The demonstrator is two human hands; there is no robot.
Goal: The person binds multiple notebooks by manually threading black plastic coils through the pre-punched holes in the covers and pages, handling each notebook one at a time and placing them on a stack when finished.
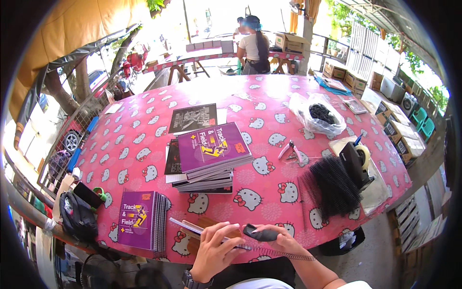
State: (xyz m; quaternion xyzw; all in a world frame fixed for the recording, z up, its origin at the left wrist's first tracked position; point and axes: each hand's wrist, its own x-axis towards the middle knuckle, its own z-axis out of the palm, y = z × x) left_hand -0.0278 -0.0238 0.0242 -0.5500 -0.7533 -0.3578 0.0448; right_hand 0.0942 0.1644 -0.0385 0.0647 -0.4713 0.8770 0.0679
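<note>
At the table's near edge, my left hand (219, 250) is closed on a notebook (187, 225) seen nearly edge-on, its fingers over the binding side. A dark spiral binding coil (284, 252) runs from that edge and sticks out to the right, under my right hand (284, 239). My right hand is closed on a small black rounded object (260, 233) whose kind I cannot make out. Left of the hands lies a stack of purple spiral notebooks (139, 219). Beyond them is a taller pile of notebooks (214, 147), purple on top.
Pink-handled pliers (293, 152) lie right of the pile. Further right are a bunch of black coils (334, 188), a tape dispenser (356, 164) and a plastic bag (317, 115) of black material. A black bag (77, 216) sits at left. Another person (254, 48) is at a far table.
</note>
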